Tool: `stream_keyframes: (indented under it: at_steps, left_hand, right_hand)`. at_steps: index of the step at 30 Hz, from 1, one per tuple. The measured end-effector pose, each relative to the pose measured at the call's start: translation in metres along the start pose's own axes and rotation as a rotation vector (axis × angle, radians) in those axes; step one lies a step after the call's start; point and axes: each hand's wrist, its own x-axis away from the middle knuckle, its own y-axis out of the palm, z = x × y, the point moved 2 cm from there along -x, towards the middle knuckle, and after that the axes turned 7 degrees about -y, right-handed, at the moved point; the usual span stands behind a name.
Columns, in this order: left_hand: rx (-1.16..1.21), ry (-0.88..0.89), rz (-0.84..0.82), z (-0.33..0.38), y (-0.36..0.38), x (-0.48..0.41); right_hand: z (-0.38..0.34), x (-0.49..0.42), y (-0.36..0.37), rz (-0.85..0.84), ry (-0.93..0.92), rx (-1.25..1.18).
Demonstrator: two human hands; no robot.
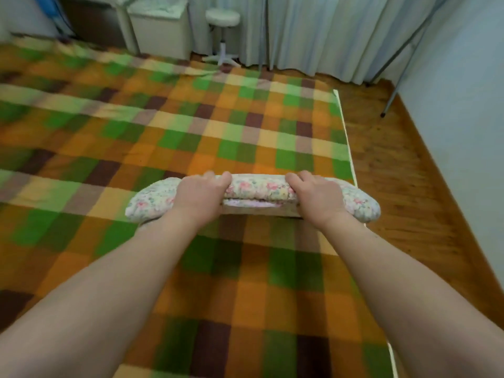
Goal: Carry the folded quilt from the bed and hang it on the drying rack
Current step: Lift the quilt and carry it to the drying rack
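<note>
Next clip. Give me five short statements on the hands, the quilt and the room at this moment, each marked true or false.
1. The left hand and the right hand both have a grip on the folded quilt. True.
2. The quilt is plain blue. False: it has a floral print on a pale ground.
3. The bed cover is checked in green, orange and brown. True.
4. The stool stands on the bed. False: it stands on the wooden floor by the curtains.
5. The quilt already hangs on a rack. False: it is in both hands, over the bed cover.
</note>
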Motion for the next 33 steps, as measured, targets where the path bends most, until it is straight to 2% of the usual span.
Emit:
stream_keyframes:
  at_steps: [9, 24, 33]
  left_hand:
    - [0.014, 0.007, 0.171, 0.015, -0.117, 0.054]
    - [0.178, 0.185, 0.516, 0.050, -0.238, 0.160]
    - [0.232, 0.324, 0.544, 0.112, -0.274, 0.187]
  right_hand:
    - [0.005, 0.051, -0.107, 0.127, 0.015, 0.036]
    - [-0.026, 0.210, -0.250, 0.347, 0.256, 0.208]
    - [-0.004, 0.293, -0.280, 0.373, 0.364, 0.222]
